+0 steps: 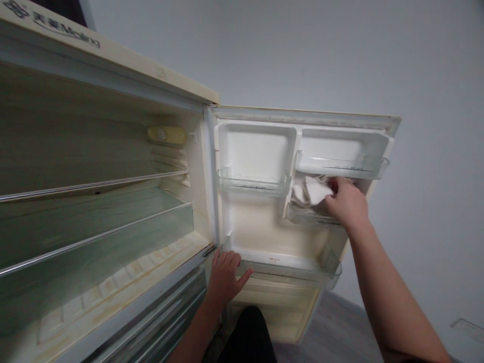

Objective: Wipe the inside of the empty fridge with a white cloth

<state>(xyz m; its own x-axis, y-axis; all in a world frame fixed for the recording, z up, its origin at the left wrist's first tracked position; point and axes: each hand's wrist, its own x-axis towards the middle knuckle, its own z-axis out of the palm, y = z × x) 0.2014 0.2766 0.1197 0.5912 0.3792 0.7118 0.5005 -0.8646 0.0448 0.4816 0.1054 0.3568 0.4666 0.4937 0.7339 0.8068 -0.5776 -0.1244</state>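
Note:
My right hand (347, 200) is closed on a white cloth (313, 191) inside the middle right compartment of the open fridge door (257, 227). The cloth hangs bunched up to the left of my fingers, just above a clear door shelf (312, 217). Low on the door's hinge side, my left hand (227, 275) rests with its fingers against the left end of the clear bottom door shelf (291, 272). Its thumb is spread away from the fingers, and nothing shows in that hand.
At left stands the fridge body (113, 297), with a glass shelf (94, 186), a clear drawer (113, 247) and a yellowish lamp cover (166, 134). Clear racks (253, 184) sit higher on the door. A pale wall (427, 166) rises behind. My dark-clothed knee (251, 333) is below.

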